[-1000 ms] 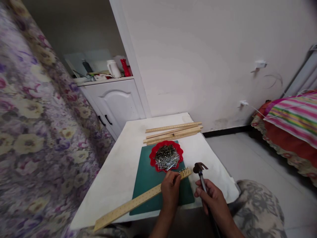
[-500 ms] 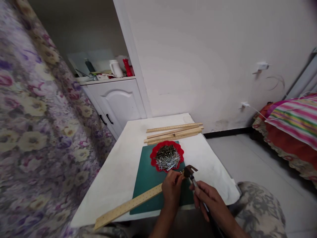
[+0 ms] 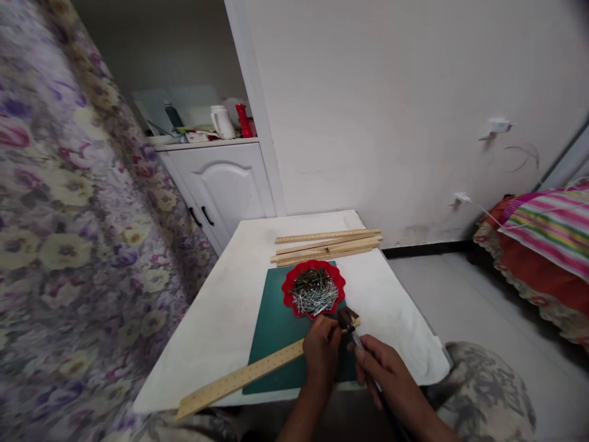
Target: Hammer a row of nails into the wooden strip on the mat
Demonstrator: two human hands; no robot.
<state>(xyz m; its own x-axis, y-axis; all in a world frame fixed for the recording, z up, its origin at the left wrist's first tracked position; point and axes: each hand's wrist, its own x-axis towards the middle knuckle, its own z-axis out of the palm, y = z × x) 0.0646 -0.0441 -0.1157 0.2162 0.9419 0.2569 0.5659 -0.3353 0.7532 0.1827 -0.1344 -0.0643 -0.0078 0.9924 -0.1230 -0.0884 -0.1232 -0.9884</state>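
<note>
My right hand [image 3: 381,367] is wrapped round the handle of a claw hammer [image 3: 348,320]. The hammer's dark head is at the fingertips of my left hand [image 3: 321,347], over the wooden strip. My left hand rests on that pale strip [image 3: 248,376], which is dotted with small marks in rows. Its thumb and fingers are pinched together; what is between them is too small to make out. Under the strip lies a green mat [image 3: 271,325]. Just beyond my left hand stands a red scalloped dish [image 3: 286,286] heaped with brassy and silvery nails [image 3: 316,293].
Several wooden strips [image 3: 329,245] lie at the back of the white-covered table [image 3: 216,319]. A floral curtain [image 3: 92,245] hangs at the left beside a white cabinet [image 3: 225,184]. On the right is a bed with a striped cover [image 3: 552,221].
The hammer's head has moved slightly left and come closer to my left fingers, so the strip's far end now shows beyond it. My left hand keeps its pinch on the strip.
</note>
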